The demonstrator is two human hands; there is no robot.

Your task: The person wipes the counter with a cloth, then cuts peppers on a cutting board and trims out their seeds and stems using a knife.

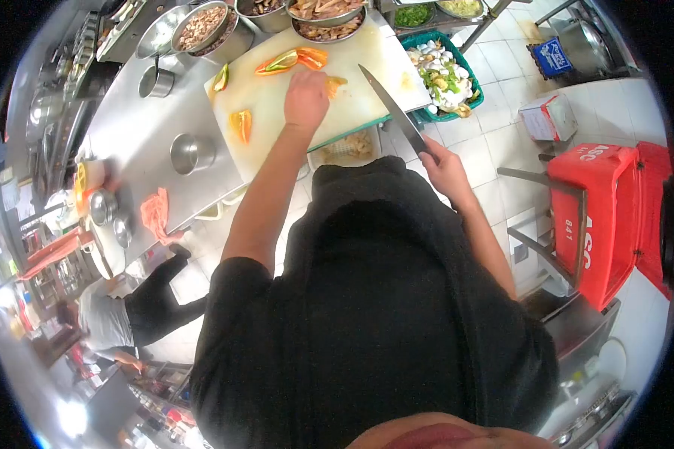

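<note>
My right hand (443, 166) grips the handle of a large kitchen knife (394, 109), its blade slanting up and left over the right part of the white cutting board (262, 161). Over the middle of the board, my left hand (307, 101) is closed, fingers curled down on a yellow-orange bell pepper piece (335, 85) that pokes out beside it. Beyond that hand lie green-and-orange pepper pieces (277, 63) and an orange one (312, 57). A pepper piece (240, 126) rests to the left, and a greenish piece (222, 78) sits near the board's left edge.
Metal bowls of chopped food (204, 28) line the counter's far side. A small pot (156, 81) and metal container (192, 153) stand left of the board. A green basket of scraps (464, 73) is at right, beyond it a red box (591, 217). Another person (112, 318) works at left.
</note>
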